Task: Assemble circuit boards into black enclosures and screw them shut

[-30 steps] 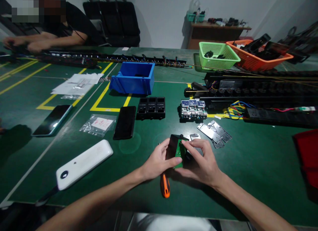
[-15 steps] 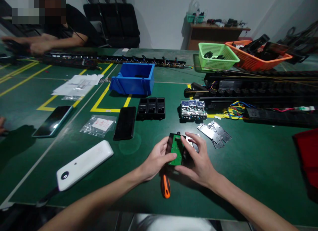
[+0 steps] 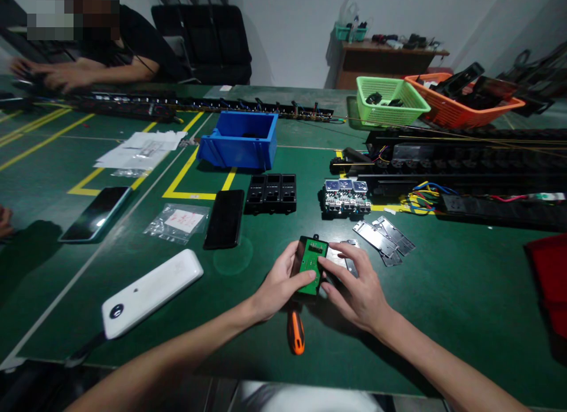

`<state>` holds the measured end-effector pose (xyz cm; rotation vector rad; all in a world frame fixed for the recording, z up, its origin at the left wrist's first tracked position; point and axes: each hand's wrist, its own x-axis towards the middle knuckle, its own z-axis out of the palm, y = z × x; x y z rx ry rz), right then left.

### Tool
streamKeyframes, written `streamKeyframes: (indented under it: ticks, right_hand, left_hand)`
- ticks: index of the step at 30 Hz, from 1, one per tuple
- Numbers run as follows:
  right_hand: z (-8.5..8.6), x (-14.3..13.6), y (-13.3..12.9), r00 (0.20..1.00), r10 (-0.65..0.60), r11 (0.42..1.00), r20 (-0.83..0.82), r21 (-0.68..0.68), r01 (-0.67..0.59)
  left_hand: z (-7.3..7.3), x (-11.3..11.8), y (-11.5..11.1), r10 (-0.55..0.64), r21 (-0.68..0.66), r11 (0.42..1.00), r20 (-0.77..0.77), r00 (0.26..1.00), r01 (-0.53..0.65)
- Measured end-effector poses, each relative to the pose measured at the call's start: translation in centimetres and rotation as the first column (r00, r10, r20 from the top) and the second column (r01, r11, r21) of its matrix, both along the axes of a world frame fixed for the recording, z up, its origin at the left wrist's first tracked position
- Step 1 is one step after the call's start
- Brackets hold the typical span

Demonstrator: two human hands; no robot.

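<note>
A green circuit board [image 3: 312, 264] in a black housing is held above the table, tilted towards me. My left hand [image 3: 283, 277] grips its left side, thumb pressed on the board's face and fingers behind. My right hand [image 3: 357, 282] is at the right edge, index fingertip against the board and thumb lower down; its other fingers are partly spread. An orange and black screwdriver [image 3: 296, 332] lies just below, its front end hidden in shadow near the housing. Behind my right fingers lies a grey plate [image 3: 349, 259], partly covered.
Beyond are metal-look plates [image 3: 384, 239], a row of circuit modules [image 3: 345, 196] and black housings [image 3: 271, 193]. Phones [image 3: 224, 219], a white device [image 3: 153, 294] and a plastic bag [image 3: 177, 223] lie left. A blue bin [image 3: 239, 140] and baskets [image 3: 392, 104] stand farther back. A person sits far left.
My right hand's fingers have slid down and back from the board's top to its right edge, uncovering a black pin connector there. My left hand keeps its grip.
</note>
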<state>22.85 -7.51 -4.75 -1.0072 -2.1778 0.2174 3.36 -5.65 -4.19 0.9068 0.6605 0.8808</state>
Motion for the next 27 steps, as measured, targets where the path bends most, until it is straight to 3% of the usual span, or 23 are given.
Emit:
streamKeyframes:
  ticks: [8, 17, 23, 27]
  right_hand:
    - [-0.1, 0.1, 0.0, 1.000, -0.004, 0.997, -0.015, -0.083, 0.003]
    - [-0.5, -0.4, -0.2, 0.999, 0.037, 0.980, -0.025, -0.197, -0.041]
    - [-0.6, -0.4, 0.1, 0.977, 0.049, 0.983, -0.208, -0.165, -0.084]
    - [-0.6, -0.3, 0.3, 0.949, -0.061, 0.971, -0.310, -0.238, -0.015]
  left_hand:
    - [0.1, -0.1, 0.2, -0.011, 0.023, 1.000, -0.027, 1.000, 0.011]
    - [0.8, 0.1, -0.3, 0.095, -0.159, 0.984, 0.060, 0.994, -0.085]
    - [1.4, -0.2, 0.3, 0.175, -0.190, 0.970, 0.101, 0.979, -0.154]
    - [1.6, -0.4, 0.7, 0.179, -0.181, 0.969, 0.049, 0.983, -0.167]
